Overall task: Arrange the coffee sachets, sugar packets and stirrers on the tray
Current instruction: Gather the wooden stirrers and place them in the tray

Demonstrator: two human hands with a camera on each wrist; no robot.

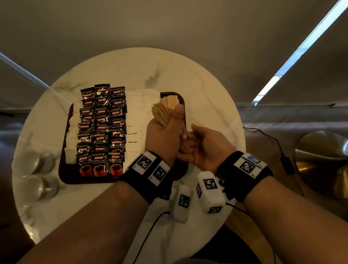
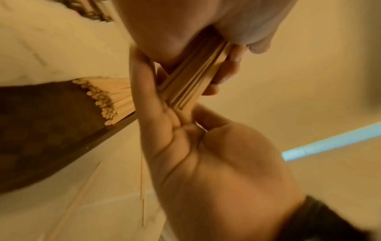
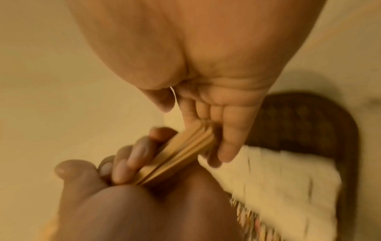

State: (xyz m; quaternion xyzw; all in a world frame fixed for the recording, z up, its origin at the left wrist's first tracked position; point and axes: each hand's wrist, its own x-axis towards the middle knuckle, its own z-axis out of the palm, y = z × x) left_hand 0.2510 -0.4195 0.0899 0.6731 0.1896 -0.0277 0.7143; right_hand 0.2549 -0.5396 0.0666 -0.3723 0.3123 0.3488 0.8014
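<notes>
A dark brown tray (image 1: 71, 178) lies on the round marble table (image 1: 132, 71). It carries rows of black coffee sachets (image 1: 102, 127), white sugar packets (image 1: 135, 116) and a pile of wooden stirrers (image 1: 170, 101) in its far right corner. Above the tray's right side, my left hand (image 1: 164, 133) grips a bundle of stirrers (image 1: 160, 114), fingers curled round it (image 3: 128, 159). My right hand (image 1: 201, 144) meets the bundle's near end (image 2: 191, 78). Its fingers (image 2: 140, 73) lie straight along the sticks, and the thumb stands a little apart in the right wrist view.
Two glass cups (image 1: 33, 161) (image 1: 39, 188) stand at the table's left edge. A few loose stirrers (image 1: 197, 122) lie on the table right of the tray. White marker boxes (image 1: 181, 202) with cables hang from my wrists over the front edge. A gold round object (image 1: 327, 163) sits off to the right.
</notes>
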